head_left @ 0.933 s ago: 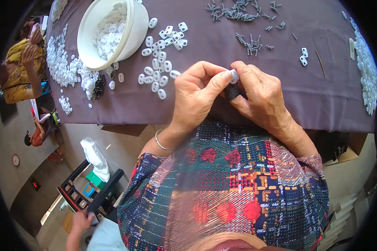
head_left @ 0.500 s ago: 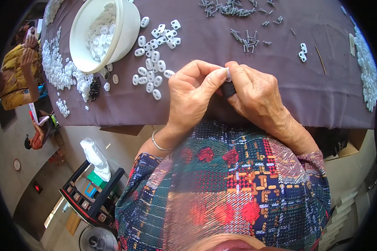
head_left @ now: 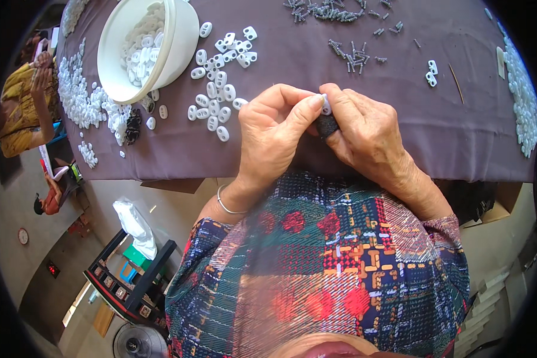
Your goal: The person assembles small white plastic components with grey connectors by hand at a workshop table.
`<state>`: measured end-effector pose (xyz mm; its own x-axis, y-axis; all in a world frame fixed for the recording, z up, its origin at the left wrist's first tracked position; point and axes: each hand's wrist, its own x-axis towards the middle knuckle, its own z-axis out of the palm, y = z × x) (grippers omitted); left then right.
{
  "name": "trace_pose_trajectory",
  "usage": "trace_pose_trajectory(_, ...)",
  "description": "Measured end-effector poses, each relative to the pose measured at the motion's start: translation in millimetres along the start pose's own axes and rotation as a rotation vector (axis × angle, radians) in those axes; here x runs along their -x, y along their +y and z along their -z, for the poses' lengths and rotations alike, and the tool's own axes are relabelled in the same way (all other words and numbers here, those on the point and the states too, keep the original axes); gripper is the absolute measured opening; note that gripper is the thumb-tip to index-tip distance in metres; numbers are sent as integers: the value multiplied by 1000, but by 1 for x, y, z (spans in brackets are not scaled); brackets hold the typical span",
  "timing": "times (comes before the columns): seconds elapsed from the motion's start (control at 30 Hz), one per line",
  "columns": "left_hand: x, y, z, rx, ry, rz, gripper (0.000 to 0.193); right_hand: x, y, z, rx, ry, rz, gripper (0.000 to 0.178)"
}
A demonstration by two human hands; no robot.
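Observation:
My left hand and my right hand meet above the table's near side. Between their fingertips they pinch a small white cord lock, mostly covered by the fingers. A black wrap is around a finger of my right hand, just below that piece. To the left of my hands lie several loose white two-hole cord lock pieces. Beyond my hands is a group of small metal springs.
A white tub holding more white pieces leans at the left. Heaps of small white parts lie beside it, with bluish-white ones along the right edge. More springs lie at the back. A thin brown stick is on the right.
The cord lock shows slightly more between my fingertips, and my right hand has shifted a little. My left hand stays nearly still.

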<state>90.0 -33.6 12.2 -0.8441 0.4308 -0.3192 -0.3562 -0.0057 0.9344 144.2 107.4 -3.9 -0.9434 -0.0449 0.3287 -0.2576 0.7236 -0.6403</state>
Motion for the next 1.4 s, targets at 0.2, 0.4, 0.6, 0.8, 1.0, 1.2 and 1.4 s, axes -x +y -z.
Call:
trace_pose_trajectory(0.2,2,3,-1,40,7,24,12,2,-2,-1,22,-54,-51,39)
trace_pose_trajectory(0.4,8,10,6,89,-15,-53,10,-4,-3,7,-220,84,-49,48)
trace_pose_trajectory(0.6,-10,46,48,-235,425,-643,7,-5,-2,7,-205,107,-51,44)
trace_pose_trajectory(0.8,-15,83,90,-388,649,-724,12,-8,-3,8,-193,101,6,35)
trace_pose_trajectory(1.0,-9,71,83,-137,455,-494,12,-4,-9,3,-192,124,-15,44)
trace_pose_trajectory(1.2,-5,60,73,29,327,-312,13,-5,-7,5,-163,101,-27,43)
trace_pose_trajectory(1.4,-1,38,46,82,193,-114,12,-5,-5,6,-180,55,-44,36)
